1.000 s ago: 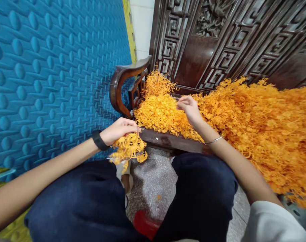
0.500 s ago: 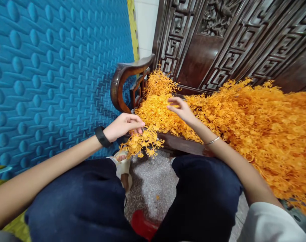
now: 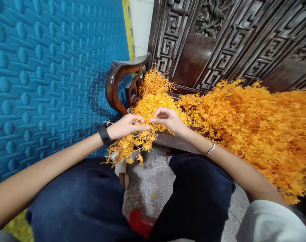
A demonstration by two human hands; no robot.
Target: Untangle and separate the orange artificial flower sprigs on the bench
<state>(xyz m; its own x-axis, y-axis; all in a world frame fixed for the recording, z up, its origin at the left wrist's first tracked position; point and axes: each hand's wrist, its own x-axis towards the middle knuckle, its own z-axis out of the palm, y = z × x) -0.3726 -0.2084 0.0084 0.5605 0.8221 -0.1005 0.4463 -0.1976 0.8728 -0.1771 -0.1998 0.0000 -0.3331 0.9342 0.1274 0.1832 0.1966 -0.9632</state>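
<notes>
My left hand (image 3: 126,126), with a black band on the wrist, is closed on a bunch of orange plastic sprigs (image 3: 132,146) that hangs below it over my knees. My right hand (image 3: 169,120), a thin bangle on its wrist, has its fingers pinched together and meets the left hand's fingertips at the top of that bunch. What the right fingers pinch is too small to name. Both hands are at the front edge of a dark carved wooden bench (image 3: 168,140), where a big pile of orange sprigs (image 3: 243,121) lies on the seat.
A blue padded mat (image 3: 46,74) stands to the left. The bench's curved armrest (image 3: 117,79) and carved back (image 3: 218,40) rise behind the pile. Speckled floor (image 3: 153,181) shows between my dark-trousered legs, with something red (image 3: 140,223) low down.
My right hand left the pile and came down left to meet my left hand. The left hand rose slightly with its bunch.
</notes>
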